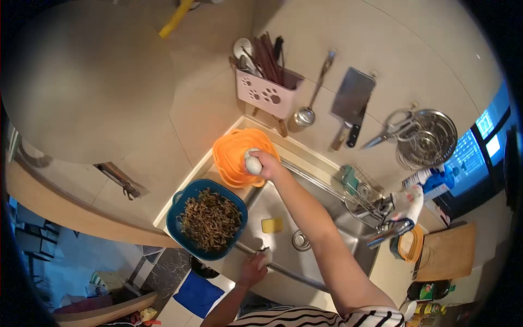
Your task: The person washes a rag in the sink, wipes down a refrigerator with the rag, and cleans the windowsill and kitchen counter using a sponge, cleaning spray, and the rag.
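Note:
My right hand [266, 165] reaches over the orange wavy-rimmed basin [226, 150] in the counter corner. Its fingers are closed on a pale grey-white lump [253, 162], whose kind I cannot make out. At the sink's near edge is my left hand [253, 272], closed around a small whitish thing [265, 256], also too unclear to name. Left of the sink, a teal tub [173, 215] holds a heap of brown, dried-looking strips [210, 220]. A yellow sponge [272, 225] lies in the steel sink [283, 253], near the drain [300, 240].
A pink utensil holder [267, 92], ladle [305, 115], cleaver [353, 95], scissors [400, 128] and steel strainer [430, 139] hang on the wall. A wire rack [365, 193] and faucet [389, 233] stand at the sink's right, near a wooden board [449, 250].

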A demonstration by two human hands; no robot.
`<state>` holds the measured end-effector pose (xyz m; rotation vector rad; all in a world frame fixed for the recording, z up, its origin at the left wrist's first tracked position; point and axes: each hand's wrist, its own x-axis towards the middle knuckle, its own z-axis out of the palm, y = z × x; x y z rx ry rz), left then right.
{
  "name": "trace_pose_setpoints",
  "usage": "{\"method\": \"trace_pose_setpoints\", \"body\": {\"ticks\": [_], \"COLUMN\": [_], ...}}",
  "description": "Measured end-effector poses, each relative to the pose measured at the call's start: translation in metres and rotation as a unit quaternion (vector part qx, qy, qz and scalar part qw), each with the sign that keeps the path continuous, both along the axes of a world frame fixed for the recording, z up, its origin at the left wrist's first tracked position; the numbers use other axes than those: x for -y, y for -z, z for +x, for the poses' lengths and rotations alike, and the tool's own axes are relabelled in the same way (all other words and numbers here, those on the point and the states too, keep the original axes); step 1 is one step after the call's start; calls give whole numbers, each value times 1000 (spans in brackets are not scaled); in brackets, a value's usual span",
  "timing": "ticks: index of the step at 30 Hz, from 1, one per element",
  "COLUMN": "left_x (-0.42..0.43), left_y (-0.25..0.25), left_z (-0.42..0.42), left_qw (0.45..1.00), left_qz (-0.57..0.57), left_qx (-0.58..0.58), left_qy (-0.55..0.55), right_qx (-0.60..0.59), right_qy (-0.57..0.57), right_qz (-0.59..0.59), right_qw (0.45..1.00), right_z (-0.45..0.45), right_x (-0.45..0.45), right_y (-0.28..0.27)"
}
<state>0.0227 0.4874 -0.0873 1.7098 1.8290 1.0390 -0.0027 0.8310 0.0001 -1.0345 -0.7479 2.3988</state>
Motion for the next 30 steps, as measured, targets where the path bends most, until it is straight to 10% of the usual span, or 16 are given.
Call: {"method": "trace_pose_setpoints", "body": {"ticks": [9, 20, 24, 28, 30], "left_x": [-5, -6, -8, -55, -88], "left_y": [35, 54, 51, 93, 28], "left_z": [-3, 3, -3, -21, -13], "left_qw": [997, 986, 985, 965, 959], "left_qz": [24, 33, 153, -63, -116], "left_qx": [71, 164, -69, 223, 210], "left_qy": [11, 14, 45, 126, 148], "right_qx": [301, 148, 328, 441, 457], "right_qy": [93, 50, -96, -28, 35], "right_qz": [199, 326, 531, 321, 277], "right_qw": [928, 932, 775, 838, 844], "right_z": [-59, 72, 183, 271, 299], "right_x": [-70, 77, 193, 282, 313], "right_y": [115, 16, 22, 63, 59]}}
